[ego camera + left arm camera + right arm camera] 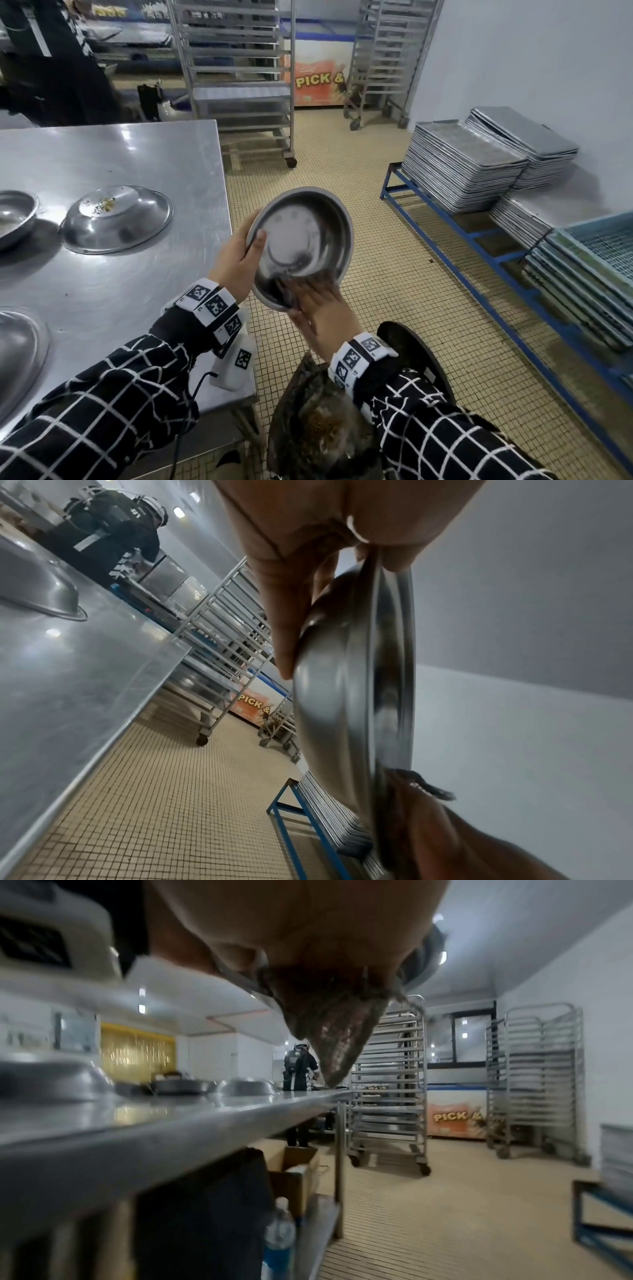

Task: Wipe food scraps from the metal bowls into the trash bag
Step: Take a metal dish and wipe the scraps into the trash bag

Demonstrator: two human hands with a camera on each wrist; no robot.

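Observation:
My left hand (245, 250) grips a metal bowl (308, 236) by its left rim, thumb inside and fingers behind. The bowl is tilted with its mouth toward me, out past the table's edge and above the dark trash bag (318, 428), which has brown scraps in it. My right hand (322, 308) lies flat-fingered on the bowl's lower inside wall, pressing a dark rag (283, 291) there; the fingers are blurred. In the right wrist view the rag (337, 1045) hangs to a point below the palm. The left wrist view has the bowl (342, 696) edge-on.
On the steel table (144, 157) lie an upturned bowl (116, 219) with scraps on its base, another bowl (13, 219) at far left and one (17, 349) near me. Tray stacks (462, 164) on a blue rack stand right; wheeled racks (239, 68) behind. A person (113, 534) works far off.

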